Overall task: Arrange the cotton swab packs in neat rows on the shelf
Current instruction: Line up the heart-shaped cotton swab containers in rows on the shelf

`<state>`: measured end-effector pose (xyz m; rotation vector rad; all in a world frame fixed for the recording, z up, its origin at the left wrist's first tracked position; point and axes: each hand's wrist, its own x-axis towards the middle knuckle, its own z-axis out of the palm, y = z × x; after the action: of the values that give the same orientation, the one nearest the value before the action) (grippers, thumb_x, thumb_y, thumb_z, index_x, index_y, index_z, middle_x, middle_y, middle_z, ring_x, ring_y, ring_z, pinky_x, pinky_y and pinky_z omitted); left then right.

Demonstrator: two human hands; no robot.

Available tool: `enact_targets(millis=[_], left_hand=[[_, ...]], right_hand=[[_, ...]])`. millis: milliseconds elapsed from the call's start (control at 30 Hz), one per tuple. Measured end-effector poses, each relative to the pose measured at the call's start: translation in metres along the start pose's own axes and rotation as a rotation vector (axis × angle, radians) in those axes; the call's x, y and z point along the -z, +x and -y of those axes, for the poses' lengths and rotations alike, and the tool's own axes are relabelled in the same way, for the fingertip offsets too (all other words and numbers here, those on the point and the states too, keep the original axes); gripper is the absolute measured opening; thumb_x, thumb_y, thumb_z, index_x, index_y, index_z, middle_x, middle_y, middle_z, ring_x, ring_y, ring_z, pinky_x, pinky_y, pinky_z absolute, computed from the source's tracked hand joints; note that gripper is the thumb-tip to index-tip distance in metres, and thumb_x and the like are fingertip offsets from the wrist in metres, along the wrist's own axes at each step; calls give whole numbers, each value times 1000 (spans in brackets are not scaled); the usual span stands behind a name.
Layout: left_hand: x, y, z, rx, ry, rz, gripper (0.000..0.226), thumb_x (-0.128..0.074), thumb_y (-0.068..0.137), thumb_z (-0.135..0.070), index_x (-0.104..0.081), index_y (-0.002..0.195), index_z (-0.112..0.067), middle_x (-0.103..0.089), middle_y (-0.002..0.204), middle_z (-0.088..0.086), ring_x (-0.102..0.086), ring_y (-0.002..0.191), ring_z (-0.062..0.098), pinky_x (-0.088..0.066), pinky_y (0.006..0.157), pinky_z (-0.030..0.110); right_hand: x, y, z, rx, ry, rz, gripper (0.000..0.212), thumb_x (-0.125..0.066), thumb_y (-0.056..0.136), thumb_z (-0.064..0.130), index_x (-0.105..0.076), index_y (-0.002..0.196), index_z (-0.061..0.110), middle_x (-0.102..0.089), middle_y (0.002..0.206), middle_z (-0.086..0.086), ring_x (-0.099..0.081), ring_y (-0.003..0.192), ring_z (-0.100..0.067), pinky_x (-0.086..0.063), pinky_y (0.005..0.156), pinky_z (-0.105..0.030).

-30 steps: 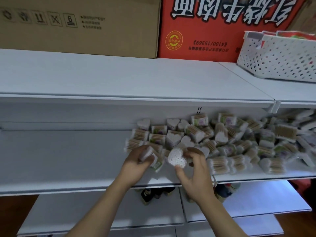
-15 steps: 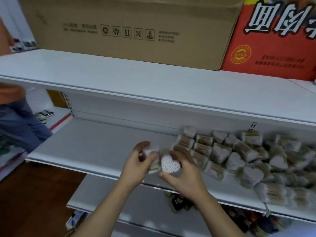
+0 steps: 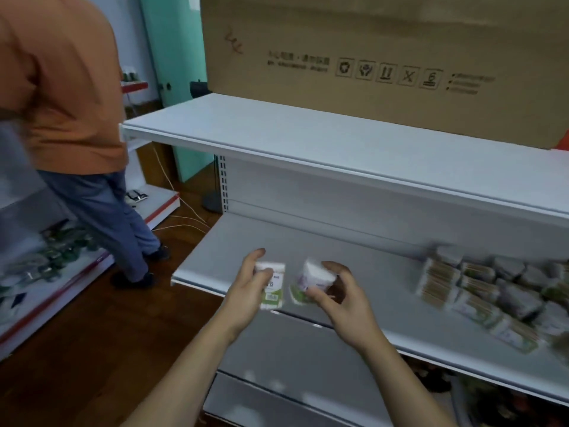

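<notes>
While both my hands hover over the left end of the middle shelf (image 3: 308,241), each grip has hold of one swab pack. My left hand (image 3: 249,291) curls its fingers round the left pack (image 3: 272,286), a white pack with a green label, held upright with the thumb on its near side. My right hand (image 3: 341,298) pinches the right pack (image 3: 314,280) between thumb and fingers; that pack is tilted and blurred, white above, purple and green below. The two packs are near each other but apart, above the shelf's front edge; I cannot tell whether either touches the board.

Well to the right on the same shelf lies the pile (image 3: 486,288) of remaining packs, loosely heaped, not in rows, blurred.

Above runs the top shelf (image 3: 308,137), bearing a brown carton (image 3: 385,57). A lower shelf (image 3: 292,365) shows beneath my forearms.

To the left, on the wooden floor (image 3: 92,334), stands a person (image 3: 67,103) in an orange top and blue trousers, beside another low display (image 3: 46,263) with dark goods.
</notes>
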<state>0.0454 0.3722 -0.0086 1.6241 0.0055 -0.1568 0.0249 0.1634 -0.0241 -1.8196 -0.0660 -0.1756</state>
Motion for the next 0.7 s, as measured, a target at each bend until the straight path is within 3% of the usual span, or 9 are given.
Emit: enact_targets(millis=[67, 133, 267, 367, 467, 533, 600, 700], left_hand=[[23, 7, -3, 12, -3, 3, 41, -51, 104, -22, -45, 140, -41, -58, 129, 3, -65, 110, 18, -53, 100, 41], [43, 19, -3, 22, 4, 0, 40, -58, 101, -20, -51, 137, -36, -61, 127, 1, -67, 108, 16, -55, 98, 40], [77, 53, -1, 14, 42, -12, 36, -66, 96, -24, -56, 129, -34, -65, 123, -5, -66, 108, 11, -54, 80, 18], [95, 77, -1, -9, 152, -33, 36, -67, 94, -32, -57, 128, -33, -64, 118, -11, -63, 107, 7, -51, 71, 9], [111, 100, 2, 4, 218, -53, 37, -72, 91, -31, -57, 124, -33, -63, 118, -5, -66, 108, 17, -57, 73, 18], [120, 113, 4, 9, 268, -62, 38, -72, 90, -31, -55, 124, -34, -61, 123, -2, -64, 109, 18, -57, 74, 20], [127, 123, 10, 4, 323, -74, 39, -72, 90, -34, -54, 124, -34, -59, 124, -1, -62, 109, 16, -56, 73, 19], [135, 132, 22, 2, 391, -50, 41, -73, 90, -34, -52, 126, -34, -58, 125, -2, -62, 110, 17, -57, 79, 23]], right_hand=[[-18, 11, 4, 12, -51, 0, 45, -80, 85, 23, -58, 123, 33, -67, 111, 6, -68, 90, -7, -53, 79, -20], [-31, 27, 5, 14, -86, -1, 47, -80, 84, 31, -59, 125, 39, -66, 115, 6, -69, 92, -10, -55, 81, -24], [-51, 67, 0, 44, -153, 11, 44, -75, 89, 30, -56, 122, 52, -64, 116, 16, -68, 93, -8, -54, 85, -26], [-66, 103, -6, 68, -223, 57, 43, -69, 93, 31, -50, 120, 59, -57, 115, 25, -61, 100, -1, -46, 88, -15], [-87, 137, -17, 132, -304, 41, 44, -71, 92, 29, -52, 126, 49, -56, 112, 21, -54, 102, 9, -37, 86, -3], [-103, 158, -28, 166, -363, 31, 46, -73, 90, 25, -58, 131, 37, -59, 110, 9, -55, 98, 4, -39, 87, -9], [-117, 175, -40, 165, -431, 55, 46, -72, 91, 22, -59, 135, 28, -59, 113, -1, -58, 101, -12, -46, 90, -25], [-135, 188, -49, 202, -551, 103, 43, -67, 94, 20, -58, 136, 21, -58, 124, -7, -60, 108, -24, -50, 95, -37]])
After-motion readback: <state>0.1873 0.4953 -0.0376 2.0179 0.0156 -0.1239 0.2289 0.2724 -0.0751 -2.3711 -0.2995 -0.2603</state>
